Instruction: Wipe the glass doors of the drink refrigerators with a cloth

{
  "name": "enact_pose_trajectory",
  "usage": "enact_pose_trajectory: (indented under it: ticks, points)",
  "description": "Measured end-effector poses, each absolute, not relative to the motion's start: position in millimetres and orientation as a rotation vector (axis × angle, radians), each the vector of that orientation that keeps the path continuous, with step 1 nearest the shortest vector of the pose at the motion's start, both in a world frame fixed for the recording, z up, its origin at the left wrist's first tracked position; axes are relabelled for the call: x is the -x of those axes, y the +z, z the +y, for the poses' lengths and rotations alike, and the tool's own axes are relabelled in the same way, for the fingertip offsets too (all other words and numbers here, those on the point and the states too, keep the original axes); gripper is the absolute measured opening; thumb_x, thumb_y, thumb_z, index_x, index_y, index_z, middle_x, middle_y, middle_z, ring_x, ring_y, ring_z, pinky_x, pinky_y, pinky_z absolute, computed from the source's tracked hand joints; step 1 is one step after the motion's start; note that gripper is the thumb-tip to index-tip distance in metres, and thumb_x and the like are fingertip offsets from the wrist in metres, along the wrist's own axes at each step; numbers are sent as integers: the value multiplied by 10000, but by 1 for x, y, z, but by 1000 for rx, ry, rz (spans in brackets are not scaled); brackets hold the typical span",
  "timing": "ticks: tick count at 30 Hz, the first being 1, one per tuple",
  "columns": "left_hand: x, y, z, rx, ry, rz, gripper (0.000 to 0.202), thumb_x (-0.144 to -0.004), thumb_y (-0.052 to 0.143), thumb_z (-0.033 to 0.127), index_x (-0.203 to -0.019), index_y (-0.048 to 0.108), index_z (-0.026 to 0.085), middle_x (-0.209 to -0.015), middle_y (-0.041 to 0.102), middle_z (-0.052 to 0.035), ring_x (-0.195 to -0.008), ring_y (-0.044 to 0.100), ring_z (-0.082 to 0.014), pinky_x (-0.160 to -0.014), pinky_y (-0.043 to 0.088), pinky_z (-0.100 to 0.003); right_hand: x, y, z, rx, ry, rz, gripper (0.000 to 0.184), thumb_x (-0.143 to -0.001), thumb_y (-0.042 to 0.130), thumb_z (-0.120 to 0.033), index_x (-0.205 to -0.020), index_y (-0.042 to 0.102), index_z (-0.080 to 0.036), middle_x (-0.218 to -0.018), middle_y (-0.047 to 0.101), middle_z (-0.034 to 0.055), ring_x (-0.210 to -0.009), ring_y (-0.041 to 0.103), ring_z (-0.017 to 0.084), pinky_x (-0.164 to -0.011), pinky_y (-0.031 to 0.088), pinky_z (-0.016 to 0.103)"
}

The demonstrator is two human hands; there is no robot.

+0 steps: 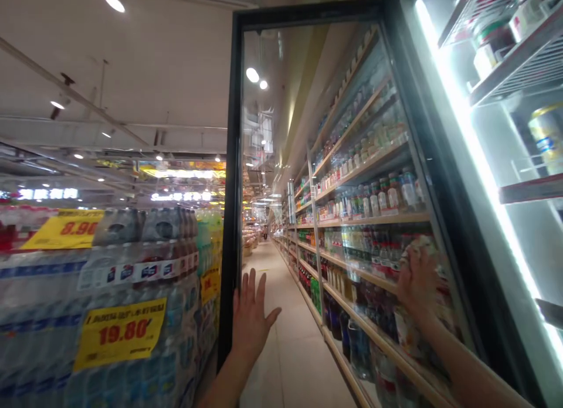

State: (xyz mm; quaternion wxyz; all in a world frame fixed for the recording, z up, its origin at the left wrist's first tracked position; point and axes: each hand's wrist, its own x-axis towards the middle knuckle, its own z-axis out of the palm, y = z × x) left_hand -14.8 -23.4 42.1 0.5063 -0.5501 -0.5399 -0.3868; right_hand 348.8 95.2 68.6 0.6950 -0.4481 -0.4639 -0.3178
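An open glass fridge door [236, 162] with a dark frame stands upright in front of me. My left hand [250, 314] lies flat against the glass near the frame's left side, fingers spread and holding nothing. Over on the right part of the pane, my right hand [413, 282] presses a crumpled, light-coloured cloth [421, 247] to the glass. Its fingers cover part of the cloth, and blur softens the detail. Shelves of bottles show in the pane behind both hands.
To the right, a lit fridge interior has wire shelves [519, 62] with jars and a can [548, 135]. Stacked packs of bottled drinks [136, 267] with yellow price signs [121, 332] stand at the left. A pale floor aisle [290, 349] appears through the pane.
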Motion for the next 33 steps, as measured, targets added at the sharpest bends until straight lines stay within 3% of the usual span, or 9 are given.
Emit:
enact_pose_trajectory:
  ticks: [3,8,12,16,20,25,28,33]
  points:
    - [19,53,-20,1370,-912,-1324,740,-775,584,353,-1401,233,173,-1464,268,-170,-1363,208,-307,-1005,352,-483,-310,96,85,961,-788,-1157,482,-884,327,-294,-1334,424,-151,-1398,399,154,-1326,276,338,-987,313,557]
    - [23,57,-23,1359,-879,-1314,711,-784,563,364,-1396,244,195,-1447,317,-147,-1336,284,-295,-1006,357,-467,-250,96,65,663,-1085,-1736,463,-861,372,-224,-1316,444,-272,-1399,427,29,-1357,230,227,-1060,249,468]
    - [30,66,-29,1361,-869,-1286,704,-805,528,344,-1412,200,208,-1447,320,-138,-1325,315,-264,-1012,353,-450,-300,114,81,928,-875,-1359,483,-880,331,-269,-1346,410,-167,-1428,364,123,-1348,240,289,-1030,269,516]
    - [33,73,-27,1380,-874,-1279,682,-785,551,363,-1379,280,166,-1447,310,-162,-1328,305,-282,-1004,363,-446,-342,166,91,1102,-514,-946,536,-884,285,-323,-1360,381,-96,-1432,327,187,-1326,248,363,-999,257,597]
    - [33,79,-26,1393,-873,-1312,634,-795,533,394,-1348,342,148,-1397,398,-158,-1292,369,-279,-1003,360,-452,-287,201,75,1025,-627,-1219,494,-884,301,-292,-1327,434,-121,-1439,339,139,-1333,241,331,-1024,250,549]
    - [35,88,-38,1383,-837,-1315,574,-833,477,344,-1357,328,165,-1357,461,-125,-1260,416,-243,-1031,321,-456,-187,178,50,558,-1041,-1834,442,-873,362,-257,-1303,462,-273,-1422,396,14,-1350,224,239,-1071,180,472]
    - [44,91,-46,1367,-823,-1262,593,-836,464,323,-1378,287,163,-1377,437,-125,-1281,388,-233,-1040,309,-445,-171,177,49,543,-1048,-1777,473,-859,376,-235,-1328,433,-248,-1431,381,38,-1351,215,237,-1072,161,463]
    - [60,91,-56,1347,-819,-1235,618,-834,469,310,-1394,246,170,-1405,396,-130,-1302,357,-239,-1057,278,-460,-150,217,46,760,-806,-1498,507,-862,357,-245,-1363,382,-180,-1458,322,85,-1359,165,303,-1050,165,528]
